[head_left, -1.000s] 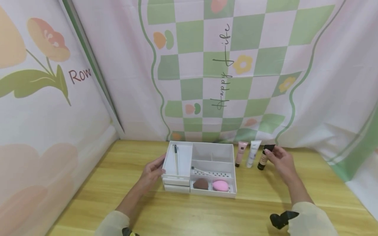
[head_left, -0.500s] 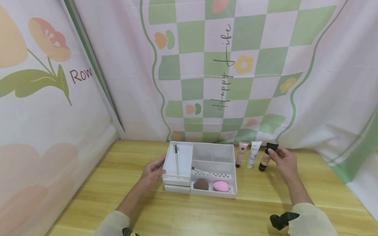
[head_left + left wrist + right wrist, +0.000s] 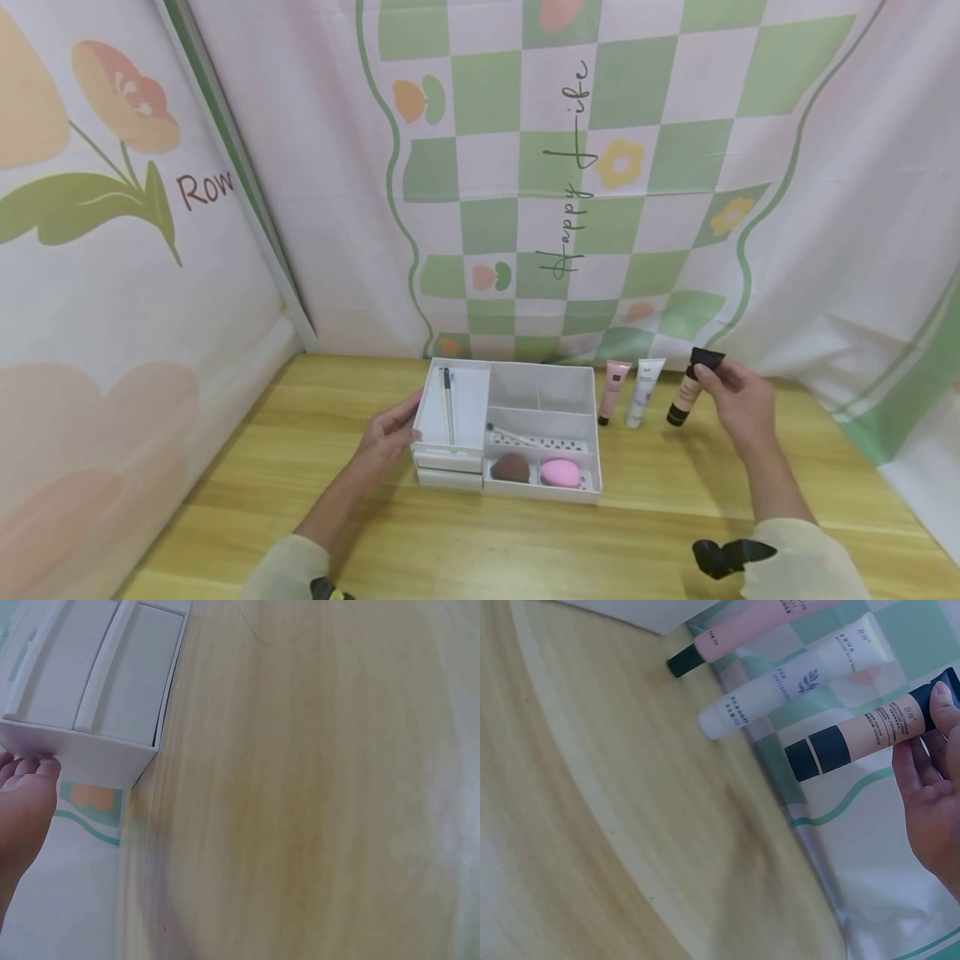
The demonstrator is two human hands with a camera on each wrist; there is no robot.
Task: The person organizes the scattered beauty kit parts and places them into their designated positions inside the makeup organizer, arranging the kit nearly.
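Wooden table (image 3: 525, 542): 3 tubes, right hand (image 3: 738, 400) grip pinching beige tube (image 3: 688, 393); left hand (image 3: 386, 437) flat-fingered vs organizer (image 3: 510, 492).

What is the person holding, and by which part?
The right hand pinches the beige tube by its black top end. The left hand only rests against the white organizer.
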